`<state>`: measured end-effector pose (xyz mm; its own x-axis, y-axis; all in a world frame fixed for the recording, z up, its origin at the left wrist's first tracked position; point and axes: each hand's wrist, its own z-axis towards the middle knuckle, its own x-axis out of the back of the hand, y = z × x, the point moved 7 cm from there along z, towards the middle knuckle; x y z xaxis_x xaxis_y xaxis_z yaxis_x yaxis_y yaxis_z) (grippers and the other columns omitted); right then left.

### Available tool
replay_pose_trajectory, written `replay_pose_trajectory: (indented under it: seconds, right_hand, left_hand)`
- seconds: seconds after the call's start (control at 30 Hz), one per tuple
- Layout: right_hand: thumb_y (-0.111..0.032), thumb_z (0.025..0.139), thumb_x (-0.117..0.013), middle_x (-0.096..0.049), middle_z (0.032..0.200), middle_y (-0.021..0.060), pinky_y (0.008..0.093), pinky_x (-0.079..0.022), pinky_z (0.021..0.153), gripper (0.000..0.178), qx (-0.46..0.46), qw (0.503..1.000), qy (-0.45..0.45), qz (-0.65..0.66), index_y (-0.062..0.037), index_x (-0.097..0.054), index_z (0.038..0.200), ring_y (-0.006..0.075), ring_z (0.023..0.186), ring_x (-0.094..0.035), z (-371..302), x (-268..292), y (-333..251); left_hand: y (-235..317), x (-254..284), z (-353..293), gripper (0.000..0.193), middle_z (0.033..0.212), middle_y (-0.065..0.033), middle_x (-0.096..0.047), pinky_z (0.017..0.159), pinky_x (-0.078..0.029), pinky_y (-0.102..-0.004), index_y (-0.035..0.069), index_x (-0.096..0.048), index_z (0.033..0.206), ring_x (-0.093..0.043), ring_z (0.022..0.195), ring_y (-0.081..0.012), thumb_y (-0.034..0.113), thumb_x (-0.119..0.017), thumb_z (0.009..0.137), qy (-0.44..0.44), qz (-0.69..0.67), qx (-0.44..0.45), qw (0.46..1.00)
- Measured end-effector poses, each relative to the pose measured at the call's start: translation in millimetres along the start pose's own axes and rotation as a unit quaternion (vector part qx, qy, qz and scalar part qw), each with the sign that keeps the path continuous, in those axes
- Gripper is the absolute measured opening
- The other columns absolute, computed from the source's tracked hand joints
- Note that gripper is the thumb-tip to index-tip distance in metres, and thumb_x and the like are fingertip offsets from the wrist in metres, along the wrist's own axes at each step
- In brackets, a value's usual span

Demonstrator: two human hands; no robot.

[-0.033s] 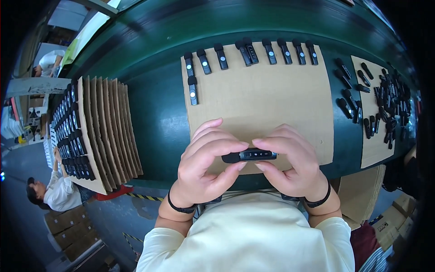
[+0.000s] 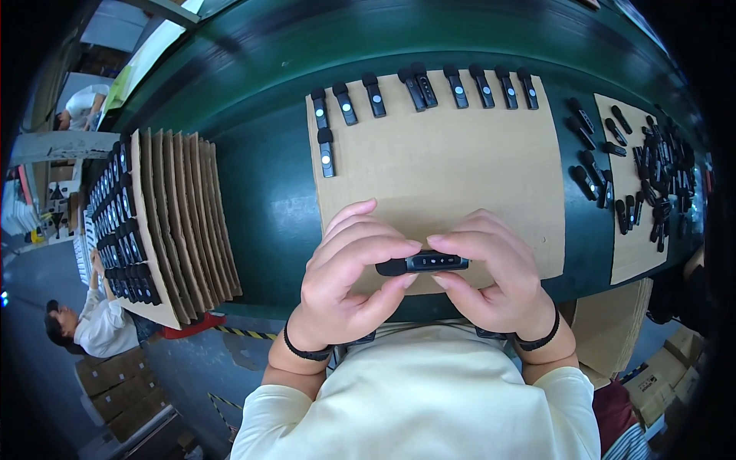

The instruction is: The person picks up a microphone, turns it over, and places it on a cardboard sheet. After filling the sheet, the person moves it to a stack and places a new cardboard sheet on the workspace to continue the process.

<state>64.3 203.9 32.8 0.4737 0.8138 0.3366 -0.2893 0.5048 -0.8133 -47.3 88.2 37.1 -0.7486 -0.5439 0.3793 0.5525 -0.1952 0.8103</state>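
Observation:
A small black wireless microphone with a foam tip (image 2: 437,261) lies sideways between my two hands, above the near edge of a cardboard sheet (image 2: 452,169). Its foam end points left, and a row of small light marks shows on its upward face. My left hand (image 2: 349,272) pinches it by thumb and forefinger near the foam. Thumb and forefinger of my right hand (image 2: 491,264) grip the body towards its other end. Similar microphones, most with a pale round spot, line the sheet's far edge, among them a microphone (image 2: 458,88); one more microphone (image 2: 326,153) sits below the left end of that row.
Upright cardboard sheets (image 2: 180,222) stand packed on the left, the outermost covered with microphones. On the right, a second cardboard sheet (image 2: 640,264) bears a heap of loose microphones (image 2: 667,169), with several more on the green table (image 2: 268,222). Further left is a person in white (image 2: 107,330).

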Motion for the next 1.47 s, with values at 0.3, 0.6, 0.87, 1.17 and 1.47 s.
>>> replay_pose_trajectory:
  seconds: [0.3,0.6,0.87,1.17,1.47]
  right_hand:
    - [0.004,0.071,-0.075,-0.065,0.092,0.0121,0.0339,-0.047,0.065,0.038,0.015,1.000,0.011,-0.005,0.0005,-0.064,0.107,0.0257,0.074,-0.061,0.9,0.1,0.9]
    - [0.005,0.071,-0.074,-0.063,0.090,0.0113,0.0331,-0.046,0.064,0.036,0.035,0.999,0.014,-0.019,-0.0002,-0.065,0.106,0.0247,0.074,-0.059,2.6,-0.8,0.9]
    - [0.002,0.073,-0.077,-0.061,0.093,0.0109,0.0315,-0.045,0.067,0.032,-0.015,0.998,0.045,0.033,-0.0016,-0.065,0.103,0.0227,0.076,-0.057,5.0,5.7,1.8]
    - [-0.004,0.072,-0.080,-0.061,0.093,0.0088,0.0321,-0.045,0.066,0.031,0.044,0.999,0.018,-0.012,-0.0037,-0.066,0.100,0.0227,0.076,-0.056,7.5,-4.6,-8.3]
    - [-0.002,0.072,-0.079,-0.062,0.093,0.0088,0.0338,-0.046,0.065,0.032,0.051,0.998,0.009,-0.040,-0.0052,-0.066,0.101,0.0231,0.076,-0.057,8.8,-13.6,-6.9]
  left_hand:
    - [0.5,-1.0,2.2,0.029,0.090,-0.0078,-0.069,0.101,-0.041,-0.0496,0.004,-0.067,0.100,-0.065,0.083,-0.0237,0.000,-0.074,0.072,-0.004,0.014,-0.002,1.000]
    - [2.1,0.5,2.8,0.027,0.089,-0.0074,-0.069,0.101,-0.041,-0.0493,0.005,-0.067,0.099,-0.066,0.083,-0.0236,0.005,-0.077,0.074,0.013,0.020,0.003,1.000]
    - [-8.3,-7.5,-2.0,0.030,0.094,-0.0082,-0.069,0.103,-0.039,-0.0500,0.005,-0.065,0.102,-0.065,0.086,-0.0248,0.006,-0.077,0.074,0.011,0.003,0.039,0.999]
    - [-4.8,-10.8,-0.8,0.030,0.097,-0.0080,-0.066,0.103,-0.037,-0.0509,0.005,-0.065,0.100,-0.062,0.089,-0.0260,0.005,-0.074,0.072,-0.008,0.026,-0.007,1.000]
    - [-8.9,-1.7,-3.7,0.029,0.097,-0.0067,-0.064,0.105,-0.035,-0.0509,0.008,-0.066,0.098,-0.060,0.091,-0.0261,0.008,-0.075,0.071,-0.027,0.073,-0.007,0.997]
